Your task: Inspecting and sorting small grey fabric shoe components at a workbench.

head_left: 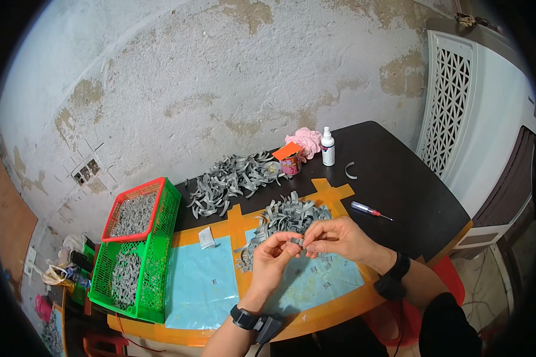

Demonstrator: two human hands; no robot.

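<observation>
nearest the camera: two forearms entering from the lower edge, each with a dark wrist strap. the left hand point(272, 257) has its fingers curled in, thumb and forefinger pinching one end of a small grey metal clip point(296, 241). the right hand point(337, 237) is likewise closed at the fingertips, pinching the other end of the same piece. the clip is held in the air between both hands, just above the near edge of the table, over a light blue sheet point(315, 284).

judged step: a single clip is being fitted or worked between the fingertips, mid-handling, not yet set down. the next move appears to call for a fine two-handed pinch with the piece kept level; the exact shape of the clip is too small to tell.

outward from the hands: small grey pieces point(324, 266) lie scattered on the blue sheet just below. a heap of grey strips point(287, 218) sits just beyond the hands. a second, larger heap point(231, 180) lies farther off and to the left. a second blue sheet point(199, 288) lies near left, with a small white packet point(206, 237) at its far edge. at far left, a red basket point(133, 209) stacked on a green basket point(138, 268), both holding grey parts. to the right, a red-handled screwdriver point(369, 210) on the dark table point(411, 196). far side: a white bottle point(327, 146), a pink cloth point(307, 141) and a small tin point(290, 162).
</observation>
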